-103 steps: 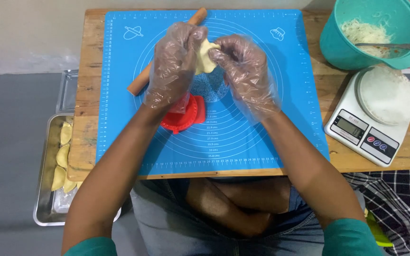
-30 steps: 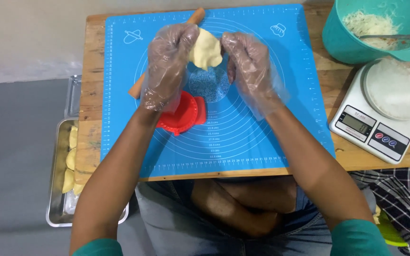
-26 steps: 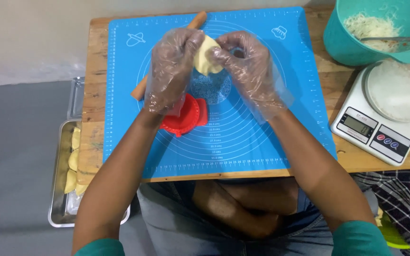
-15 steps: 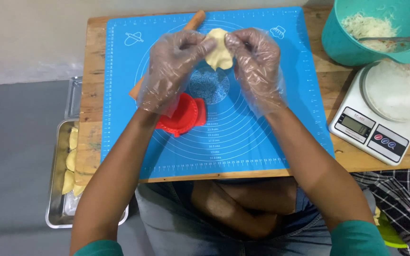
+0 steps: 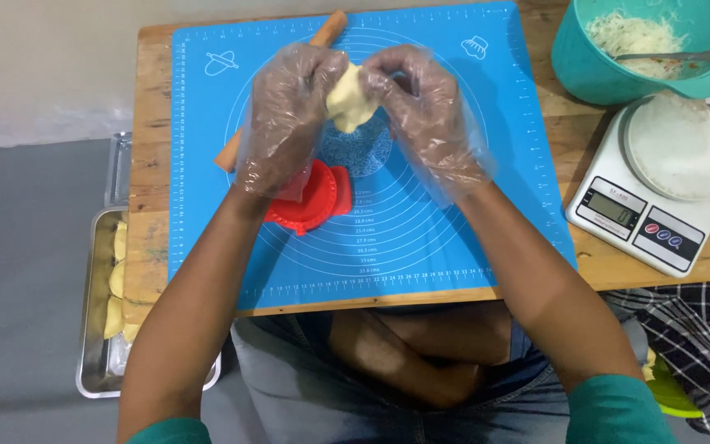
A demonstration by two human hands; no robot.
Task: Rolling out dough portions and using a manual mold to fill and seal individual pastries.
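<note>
Now I have the pale yellow piece of soft dough (image 5: 349,100) pinched between both gloved hands, left hand (image 5: 289,115) and right hand (image 5: 425,111), fingers closed on its edges, lifted above the blue silicone pastry mat (image 5: 421,238). I judge the shaping step is under way; next it wants laying in the red round plastic dumpling press (image 5: 310,197). Half a second ago the dough sat higher and flatter.
</note>
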